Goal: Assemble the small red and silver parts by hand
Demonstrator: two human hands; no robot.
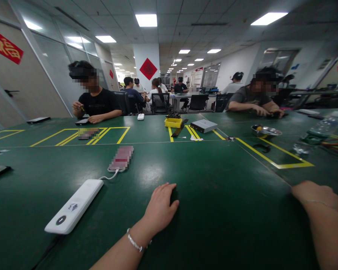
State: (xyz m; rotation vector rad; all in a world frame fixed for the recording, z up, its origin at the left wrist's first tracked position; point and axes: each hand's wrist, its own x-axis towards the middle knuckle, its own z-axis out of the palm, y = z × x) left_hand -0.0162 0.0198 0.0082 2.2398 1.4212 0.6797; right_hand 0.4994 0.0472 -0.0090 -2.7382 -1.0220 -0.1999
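Observation:
My left hand (162,208) rests on the green table, fingers stretched forward and thumb apart, holding nothing. A beaded bracelet (134,242) circles that wrist. To its left lies a white power bank (76,206) with a dark round button and a handwritten mark. A short white cable (110,177) joins it to a phone (121,159) lying farther up the table, its screen blurred. At the right edge my right hand (317,197) lies on the tabletop with its back toward me; its fingers are tucked out of sight, and no object shows in it.
Yellow tape lines mark the green table (214,217). Across it are a yellow tray (173,122), a grey box (204,125), a metal bowl (270,132) and a clear plastic bottle (317,131). Two people sit on the far side, their hands near small objects; others sit farther back.

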